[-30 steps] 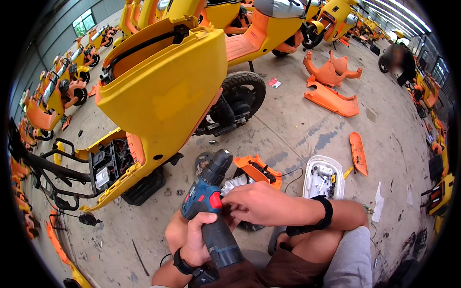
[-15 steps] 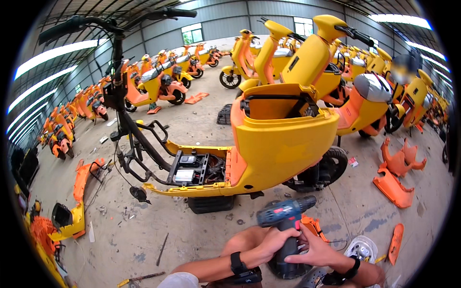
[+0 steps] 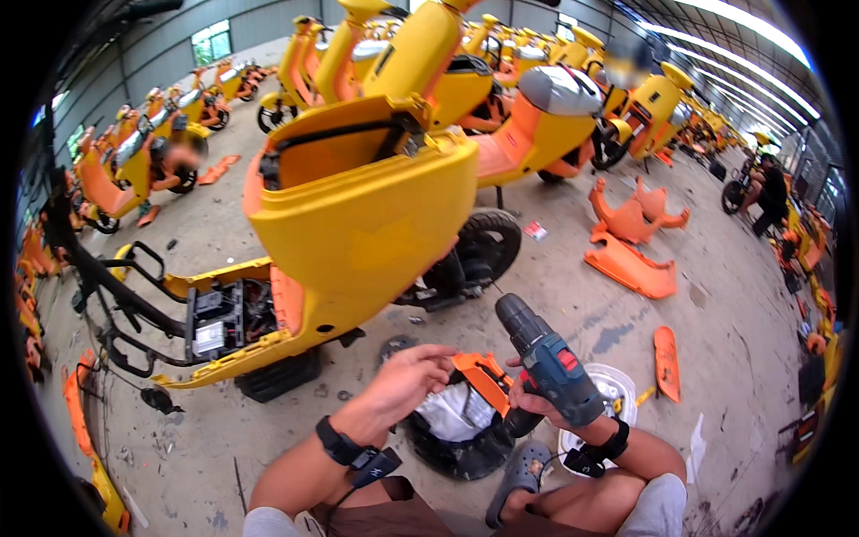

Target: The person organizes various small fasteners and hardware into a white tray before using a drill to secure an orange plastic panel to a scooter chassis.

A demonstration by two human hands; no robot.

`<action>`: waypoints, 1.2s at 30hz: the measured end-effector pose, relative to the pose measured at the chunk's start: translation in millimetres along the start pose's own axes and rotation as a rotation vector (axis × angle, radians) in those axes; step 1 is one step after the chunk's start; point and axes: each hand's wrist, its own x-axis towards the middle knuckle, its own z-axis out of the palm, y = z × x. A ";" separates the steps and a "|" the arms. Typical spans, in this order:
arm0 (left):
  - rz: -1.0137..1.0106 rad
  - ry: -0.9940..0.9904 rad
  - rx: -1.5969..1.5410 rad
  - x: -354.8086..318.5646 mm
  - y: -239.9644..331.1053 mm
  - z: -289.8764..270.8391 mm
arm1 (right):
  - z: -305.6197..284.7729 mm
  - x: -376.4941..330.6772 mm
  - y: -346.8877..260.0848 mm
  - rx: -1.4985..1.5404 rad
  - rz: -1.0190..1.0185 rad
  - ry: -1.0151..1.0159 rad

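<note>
A blue and black cordless drill (image 3: 557, 365) points up and away, with its thin bit toward the rear wheel (image 3: 492, 246) of a partly stripped scooter. My right hand (image 3: 530, 401) is wrapped round its grip. My left hand (image 3: 407, 383) hovers to the left of the drill, holding nothing, fingers stretched out and apart. Below and between my hands, a black seat-like part (image 3: 456, 438) with a pale grey inner side lies on the floor, and an orange plastic piece (image 3: 486, 380) rests by it. The scooter's yellow rear shell (image 3: 367, 224) stands open at the top, without a seat.
A white tub (image 3: 617, 394) stands beside my right forearm. Orange panels (image 3: 631, 266) and a long orange strip (image 3: 667, 362) lie on the floor to the right. Rows of yellow and orange scooters fill the background. Another person (image 3: 769, 192) crouches by a scooter at far right.
My view has swung to the right. My left hand has come off the drill, which both hands held before. My right hand now has it alone, its nose turned up and away.
</note>
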 end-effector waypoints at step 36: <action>0.091 0.290 -0.334 -27.3 -8.8 21.7 | -41.0 -304.1 138.7 -0.796 0.500 0.716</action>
